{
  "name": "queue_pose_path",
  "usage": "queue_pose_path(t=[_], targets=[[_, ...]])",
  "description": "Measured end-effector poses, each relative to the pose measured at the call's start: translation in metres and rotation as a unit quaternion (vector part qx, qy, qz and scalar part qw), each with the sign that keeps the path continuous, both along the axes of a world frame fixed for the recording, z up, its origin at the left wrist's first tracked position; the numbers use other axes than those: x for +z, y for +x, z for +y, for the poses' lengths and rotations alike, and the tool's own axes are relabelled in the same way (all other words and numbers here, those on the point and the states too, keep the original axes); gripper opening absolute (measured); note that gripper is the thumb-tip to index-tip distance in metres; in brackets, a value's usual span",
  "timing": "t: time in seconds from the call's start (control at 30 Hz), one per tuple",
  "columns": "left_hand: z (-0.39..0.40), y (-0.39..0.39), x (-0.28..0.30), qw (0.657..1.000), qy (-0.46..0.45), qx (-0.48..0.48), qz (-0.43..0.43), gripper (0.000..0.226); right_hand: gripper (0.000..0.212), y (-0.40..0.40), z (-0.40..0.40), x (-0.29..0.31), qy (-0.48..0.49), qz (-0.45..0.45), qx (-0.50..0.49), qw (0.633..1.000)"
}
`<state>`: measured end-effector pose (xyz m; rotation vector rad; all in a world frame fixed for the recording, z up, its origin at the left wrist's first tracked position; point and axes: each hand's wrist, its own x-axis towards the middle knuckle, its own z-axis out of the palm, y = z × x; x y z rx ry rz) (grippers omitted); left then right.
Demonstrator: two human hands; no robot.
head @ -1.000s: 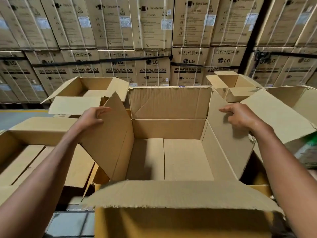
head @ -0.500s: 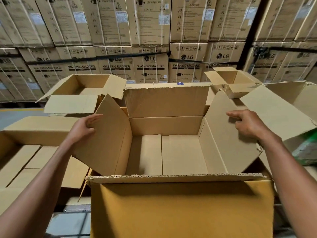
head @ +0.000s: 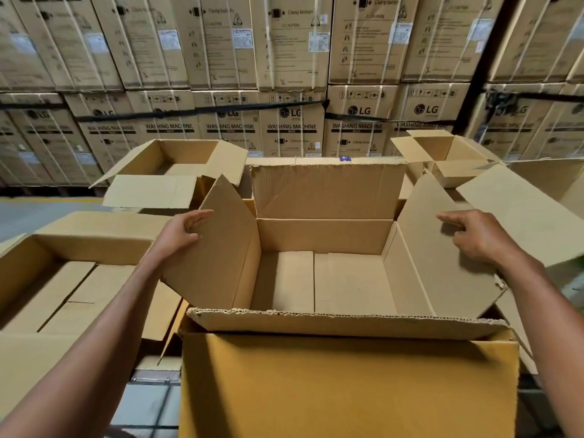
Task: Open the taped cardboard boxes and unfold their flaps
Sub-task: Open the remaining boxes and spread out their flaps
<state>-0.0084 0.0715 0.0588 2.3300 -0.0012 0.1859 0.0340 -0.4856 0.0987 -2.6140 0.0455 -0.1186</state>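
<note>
An open brown cardboard box stands right in front of me with nothing inside. Its far flap stands upright and its near flap hangs down toward me. My left hand grips the edge of the left side flap, which leans outward. The right side flap also leans outward, and my right hand rests on it with curled fingers, pinching its outer edge.
Other opened cardboard boxes surround it: one at the far left, one at the near left, a small one at the far right and a large flap at the right. A wall of stacked washing machine cartons fills the background.
The near flap has swung from lying over the box front to hanging down toward me. Both side flaps have been spread a little further outward by my hands.
</note>
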Motion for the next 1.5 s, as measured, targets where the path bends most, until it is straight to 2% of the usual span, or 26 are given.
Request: queue_pose_path(t=[0.13,0.43,0.6,0.7,0.8,0.93,1.0,1.1,1.27,1.4,1.5], targets=[[0.017,0.0,-0.004,1.0,-0.014,0.002,0.01,0.07,0.061,-0.001,-0.004,0.0,0.013,-0.005,0.012,1.0],[0.021,-0.007,-0.009,0.999,0.016,0.025,0.012,0.066,0.06,0.01,-0.012,-0.007,0.018,-0.002,0.014,1.0],[0.03,-0.008,-0.011,0.994,0.1,0.008,0.047,0.061,0.055,0.017,-0.041,-0.02,0.019,0.029,0.019,0.999],[0.027,-0.007,-0.014,0.987,0.151,0.009,0.055,0.063,0.057,0.015,-0.054,-0.027,-0.014,0.046,0.006,0.999],[0.026,-0.005,-0.016,0.986,0.157,0.007,0.047,0.062,0.055,0.011,-0.058,-0.031,-0.062,0.08,-0.004,0.995],[0.029,-0.007,-0.017,0.987,0.158,0.018,0.037,0.059,0.047,-0.001,-0.058,-0.038,-0.175,0.131,-0.048,0.975],[0.031,-0.008,-0.021,0.983,0.175,0.034,0.034,0.061,0.047,-0.007,-0.058,-0.047,-0.18,0.14,-0.066,0.971],[0.033,-0.008,-0.023,0.971,0.214,0.079,0.066,0.063,0.05,-0.013,-0.056,-0.06,-0.161,0.108,-0.077,0.978],[0.028,-0.007,-0.016,0.957,0.251,0.08,0.117,0.068,0.036,-0.019,-0.051,-0.067,-0.148,0.04,-0.098,0.983],[0.014,-0.019,-0.007,0.962,0.248,0.078,0.086,0.057,0.028,-0.029,-0.045,-0.053,-0.078,-0.023,-0.097,0.992],[0.003,-0.037,0.003,0.974,0.211,0.078,0.018,0.042,0.021,-0.038,-0.036,-0.029,0.0,-0.05,-0.071,0.996]])
